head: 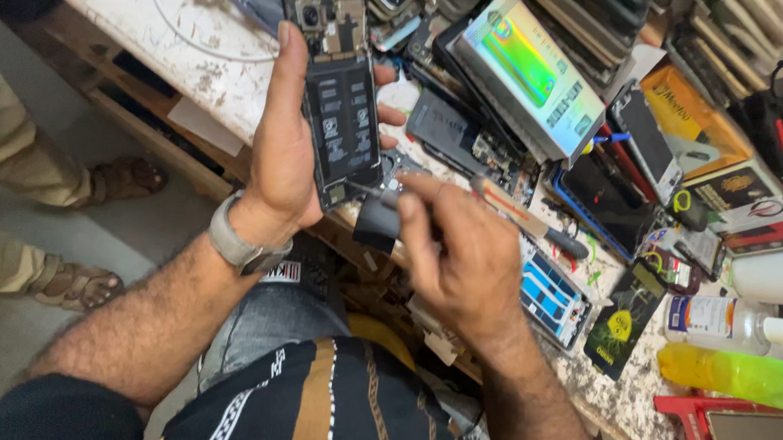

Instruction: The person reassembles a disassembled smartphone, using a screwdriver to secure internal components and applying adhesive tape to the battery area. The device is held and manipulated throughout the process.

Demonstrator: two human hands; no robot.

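My left hand (pixel 283 138) grips an opened smartphone (pixel 339 114) with its back cover off. The black battery and the circuit board at the top are exposed. The phone stands nearly upright above the edge of the workbench (pixel 198 57). My right hand (pixel 456 248) pinches a thin screwdriver (pixel 371 191), whose metal tip touches the lower end of the phone near my left palm. A watch with a grey strap (pixel 235 240) sits on my left wrist.
The bench is crowded with phone parts: an iridescent back cover (pixel 531 73), black screens (pixel 605 201), a blue-patterned panel (pixel 549 295), packets, a white bottle (pixel 718 318), a yellow-green bottle (pixel 733 375). Another person's sandalled feet (pixel 77 283) stand on the floor at left.
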